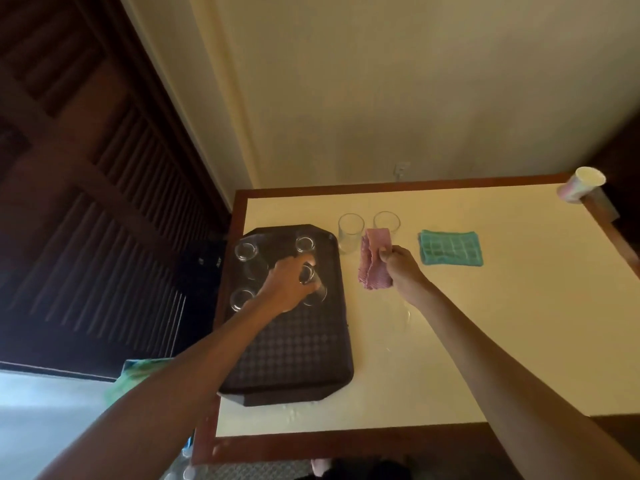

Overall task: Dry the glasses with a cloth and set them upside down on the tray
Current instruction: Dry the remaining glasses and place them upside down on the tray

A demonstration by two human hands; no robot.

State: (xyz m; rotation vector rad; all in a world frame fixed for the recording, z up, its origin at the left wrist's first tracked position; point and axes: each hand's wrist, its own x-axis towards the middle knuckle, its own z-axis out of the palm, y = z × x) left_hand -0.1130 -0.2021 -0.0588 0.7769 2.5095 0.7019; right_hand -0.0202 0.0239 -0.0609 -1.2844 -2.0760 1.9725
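The dark tray carries several clear inverted glasses. The left hand curls its fingers round another clear glass at the tray's far right. Two upright glasses stand on the counter. The right hand pinches a pink cloth between its fingers.

Home rm: louvred door, table

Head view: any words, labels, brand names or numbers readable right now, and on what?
Nothing reads clearly.
Black object left of the tray: faint pale marks, too blurred to read.
Paper cup: pastel print, no letters legible.
Tray, glasses, pink cloth, green cloth: no writing visible.
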